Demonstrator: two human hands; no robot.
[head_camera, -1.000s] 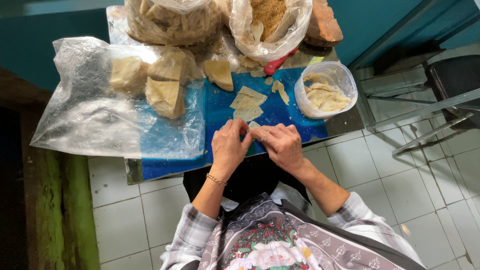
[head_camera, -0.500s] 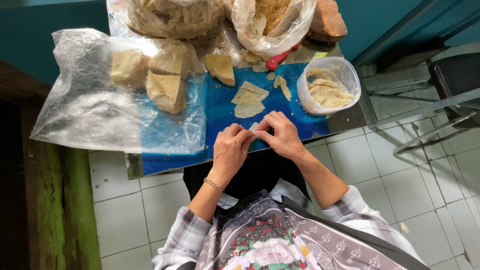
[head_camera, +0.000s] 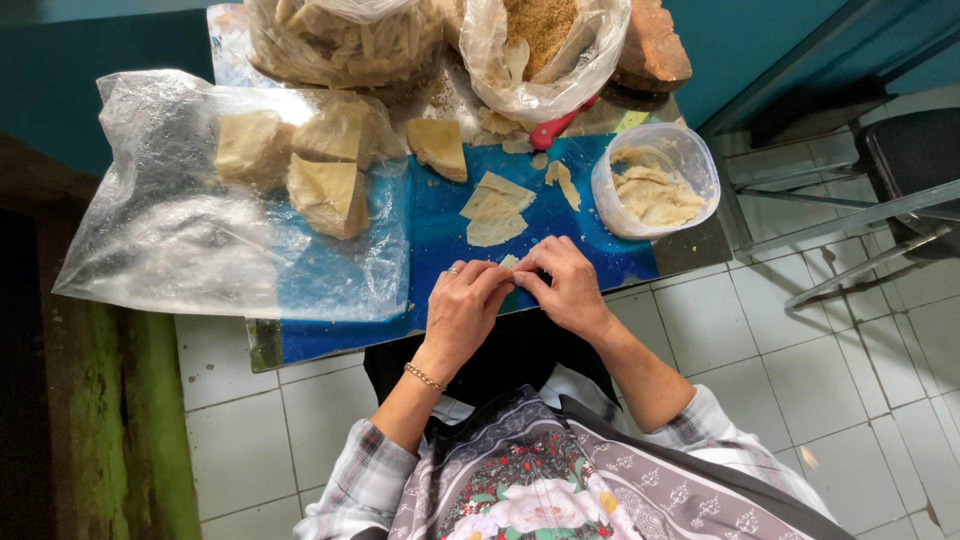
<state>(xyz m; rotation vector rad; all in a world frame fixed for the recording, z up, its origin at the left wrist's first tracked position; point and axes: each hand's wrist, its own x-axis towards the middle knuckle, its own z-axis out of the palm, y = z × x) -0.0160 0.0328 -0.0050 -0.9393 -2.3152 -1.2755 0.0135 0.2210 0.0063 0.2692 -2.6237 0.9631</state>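
Right at the near edge of the blue board (head_camera: 440, 225), a small pale dough piece (head_camera: 509, 262) sits pinched between both hands: left hand (head_camera: 462, 305) and right hand (head_camera: 568, 285) curl narrowly around it, fingertips meeting. Beyond them on the board lie flat dough sheets (head_camera: 492, 210); off the board's right edge stands a plastic tub (head_camera: 655, 180); a clear bag of pale blocks (head_camera: 290, 165) covers its left
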